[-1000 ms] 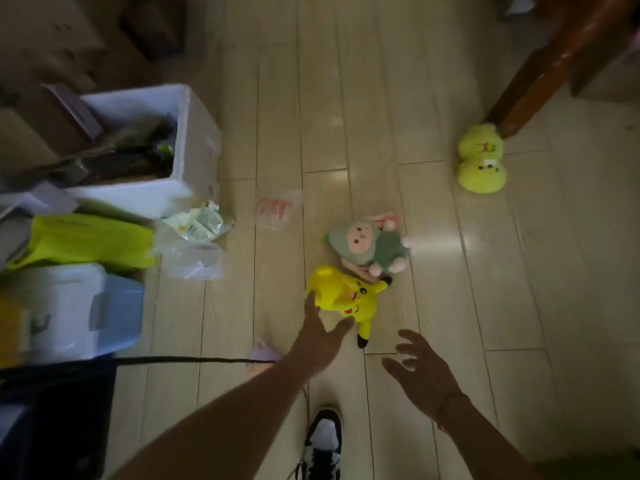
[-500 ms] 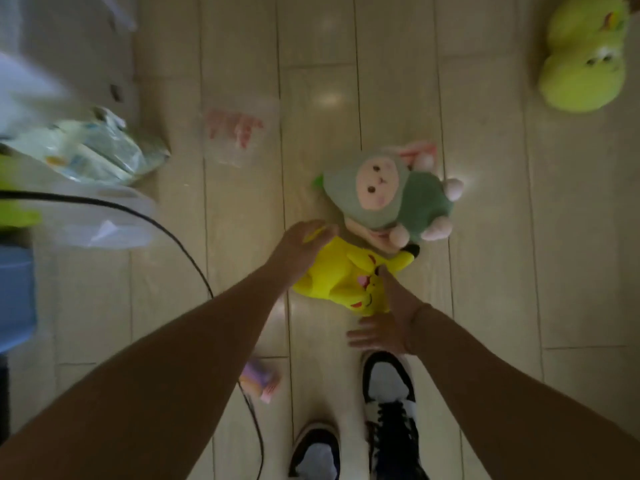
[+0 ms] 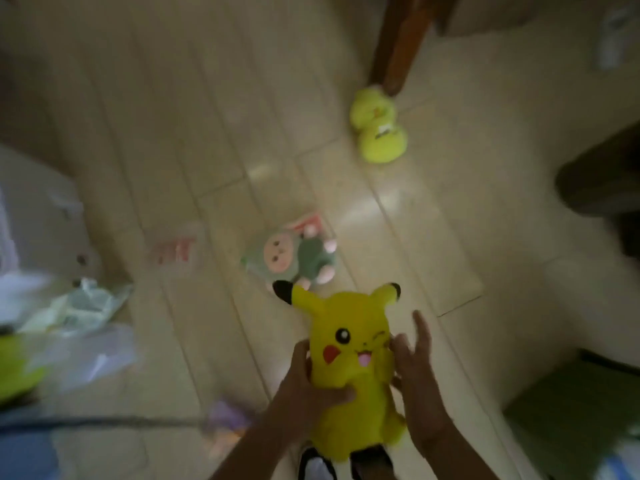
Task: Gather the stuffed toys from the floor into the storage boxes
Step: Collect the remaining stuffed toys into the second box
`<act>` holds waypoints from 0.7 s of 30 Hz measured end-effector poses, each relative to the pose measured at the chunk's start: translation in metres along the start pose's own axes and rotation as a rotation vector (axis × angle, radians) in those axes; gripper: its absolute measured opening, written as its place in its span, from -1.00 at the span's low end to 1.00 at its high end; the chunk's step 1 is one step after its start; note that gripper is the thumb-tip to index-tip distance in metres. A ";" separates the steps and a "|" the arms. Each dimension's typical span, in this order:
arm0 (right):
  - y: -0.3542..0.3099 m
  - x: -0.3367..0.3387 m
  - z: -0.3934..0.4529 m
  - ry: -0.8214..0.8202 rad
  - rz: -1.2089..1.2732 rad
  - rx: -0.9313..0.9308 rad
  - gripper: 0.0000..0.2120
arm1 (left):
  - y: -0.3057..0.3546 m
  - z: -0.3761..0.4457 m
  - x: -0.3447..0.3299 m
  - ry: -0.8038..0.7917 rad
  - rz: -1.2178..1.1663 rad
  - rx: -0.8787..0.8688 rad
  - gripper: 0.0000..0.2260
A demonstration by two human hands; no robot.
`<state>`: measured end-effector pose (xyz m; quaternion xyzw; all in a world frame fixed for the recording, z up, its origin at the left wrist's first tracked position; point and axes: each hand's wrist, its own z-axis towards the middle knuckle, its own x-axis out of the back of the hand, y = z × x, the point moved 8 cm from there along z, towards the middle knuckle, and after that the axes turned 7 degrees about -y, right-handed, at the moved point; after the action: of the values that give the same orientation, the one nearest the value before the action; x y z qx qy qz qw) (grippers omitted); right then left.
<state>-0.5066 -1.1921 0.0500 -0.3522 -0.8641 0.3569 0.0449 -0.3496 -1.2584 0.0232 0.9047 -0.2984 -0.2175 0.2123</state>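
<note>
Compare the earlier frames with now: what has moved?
The yellow Pikachu plush was lifted off the floor, now upright between the left hand and right hand. The green-hooded doll and lime-green plush stay on the floor.

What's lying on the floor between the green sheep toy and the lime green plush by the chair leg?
Nothing: in the head view, only bare floorboards separate the green sheep toy from the lime green plush.

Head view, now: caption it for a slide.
Both hands, left hand and right hand, hold the yellow plush; green plush and lime plush remain on floor.
</note>
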 end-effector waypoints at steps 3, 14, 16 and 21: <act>-0.048 0.019 -0.068 -0.205 -0.029 0.050 -0.01 | 0.039 -0.050 -0.070 -0.028 -0.015 -0.063 -0.05; -0.035 0.290 -0.250 0.166 0.620 0.551 -0.52 | 0.045 -0.087 -0.351 -0.433 0.431 0.072 -0.12; -0.028 0.330 -0.274 0.145 0.790 0.728 -0.54 | 0.024 -0.083 -0.411 -0.531 0.548 0.073 -0.25; 0.037 0.423 -0.311 0.373 0.642 0.372 -0.12 | -0.049 -0.046 -0.521 -0.516 0.924 -0.011 -0.30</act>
<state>-0.6991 -0.7214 0.1829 -0.6482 -0.6082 0.4329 0.1500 -0.6824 -0.8813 0.1748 0.5947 -0.7074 -0.3185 0.2106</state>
